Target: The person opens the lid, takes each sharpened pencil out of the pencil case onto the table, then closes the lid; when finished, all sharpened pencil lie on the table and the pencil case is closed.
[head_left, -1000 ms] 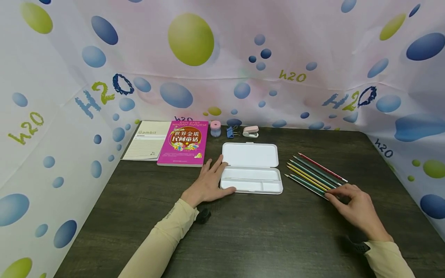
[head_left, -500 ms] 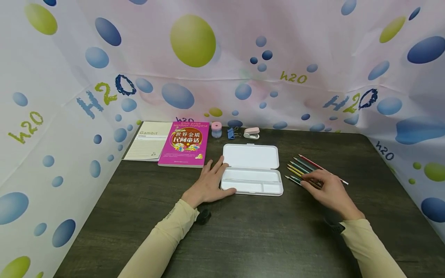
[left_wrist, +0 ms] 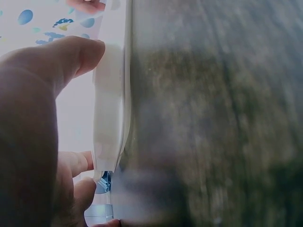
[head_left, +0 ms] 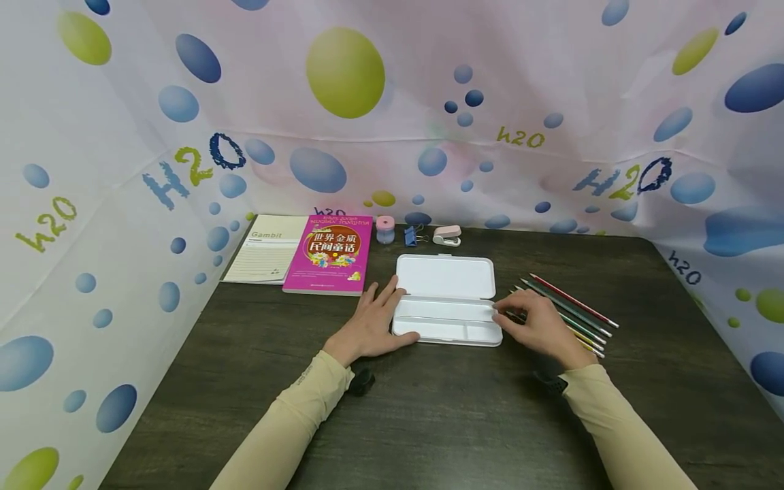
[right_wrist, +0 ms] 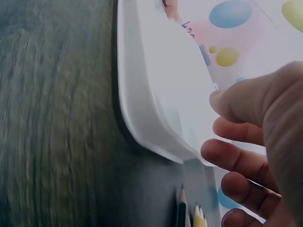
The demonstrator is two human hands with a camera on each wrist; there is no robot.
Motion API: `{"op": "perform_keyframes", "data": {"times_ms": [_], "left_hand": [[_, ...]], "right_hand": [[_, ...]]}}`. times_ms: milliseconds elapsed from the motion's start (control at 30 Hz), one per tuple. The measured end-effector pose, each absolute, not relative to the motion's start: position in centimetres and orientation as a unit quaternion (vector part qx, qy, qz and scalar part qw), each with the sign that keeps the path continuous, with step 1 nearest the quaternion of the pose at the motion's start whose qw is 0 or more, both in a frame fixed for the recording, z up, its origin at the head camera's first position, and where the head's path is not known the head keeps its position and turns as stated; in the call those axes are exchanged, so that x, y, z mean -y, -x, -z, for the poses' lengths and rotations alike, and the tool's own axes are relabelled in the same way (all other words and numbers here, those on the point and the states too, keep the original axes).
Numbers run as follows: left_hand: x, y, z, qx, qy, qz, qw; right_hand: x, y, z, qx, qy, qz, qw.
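A white pencil case (head_left: 447, 331) lies with its lid (head_left: 445, 276) folded back on the dark table. My left hand (head_left: 369, 323) rests at its left end, fingers spread along the side. In the left wrist view the thumb (left_wrist: 78, 56) touches the front edge. My right hand (head_left: 539, 325) is at the case's right rim, with fingers loosely bent and nothing visible in them in the right wrist view. Beneath and behind that hand lie several pencils, among them a red pencil (head_left: 574, 300) and a yellow pencil (head_left: 588, 340); the hand hides some of their tips.
Behind the left hand lie a pink book (head_left: 327, 255) and a notebook (head_left: 260, 255). Along the back stand a pink-lidded small jar (head_left: 385, 230), a blue binder clip (head_left: 411, 237) and a pink-and-white stapler (head_left: 447, 235). A patterned cloth (head_left: 367, 170) walls the table.
My right hand has moved left from the pencils' blunt ends, across them, to the case's right rim. The left hand stays in place. The head view has shifted slightly.
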State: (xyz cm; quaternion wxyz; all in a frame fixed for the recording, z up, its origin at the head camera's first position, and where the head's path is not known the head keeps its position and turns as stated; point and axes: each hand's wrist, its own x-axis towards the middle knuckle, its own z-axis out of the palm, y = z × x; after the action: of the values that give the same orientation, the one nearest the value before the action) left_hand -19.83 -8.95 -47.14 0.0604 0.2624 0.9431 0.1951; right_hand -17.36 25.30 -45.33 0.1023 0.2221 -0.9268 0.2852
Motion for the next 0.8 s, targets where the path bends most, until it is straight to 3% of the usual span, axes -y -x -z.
{"op": "perform_keyframes", "data": {"times_ms": [800], "left_hand": [[8.9, 19.8, 47.1, -0.944, -0.262, -0.194, 0.055]], "right_hand": [[-23.2, 18.3, 45.4, 0.943, -0.254, -0.206, 0.059]]}}
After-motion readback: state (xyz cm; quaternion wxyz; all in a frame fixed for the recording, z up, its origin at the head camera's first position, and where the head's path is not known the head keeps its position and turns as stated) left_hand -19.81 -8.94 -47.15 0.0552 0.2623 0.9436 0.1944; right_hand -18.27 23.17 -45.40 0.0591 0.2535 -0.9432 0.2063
